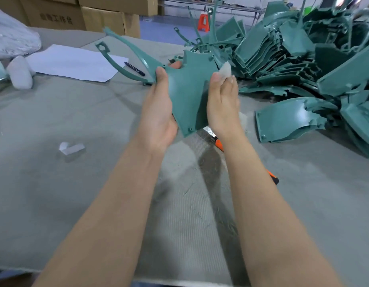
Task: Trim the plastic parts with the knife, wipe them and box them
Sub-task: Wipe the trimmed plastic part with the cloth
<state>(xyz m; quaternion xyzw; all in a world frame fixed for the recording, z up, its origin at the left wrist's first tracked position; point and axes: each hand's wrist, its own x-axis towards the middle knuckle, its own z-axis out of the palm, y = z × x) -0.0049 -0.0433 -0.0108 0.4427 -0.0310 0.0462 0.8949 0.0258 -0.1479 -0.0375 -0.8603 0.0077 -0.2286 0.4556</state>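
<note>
I hold a teal plastic part (pixel 188 90) upright over the middle of the table; two long curved arms run from it up and to the left. My left hand (pixel 158 108) grips its left edge, thumb on the front and a fingertip showing behind. My right hand (pixel 223 100) pinches a small white cloth (pixel 225 69) against the part's right edge. An orange-handled knife (pixel 218 145) lies on the table under my right forearm, which hides most of it.
A big heap of teal parts (pixel 303 59) fills the right side, one loose part (pixel 289 119) near my right hand. White paper (pixel 75 63) with a pen (pixel 134 68) lies far left, a paper scrap (pixel 71 148) nearer. Cardboard boxes (pixel 75 15) stand behind.
</note>
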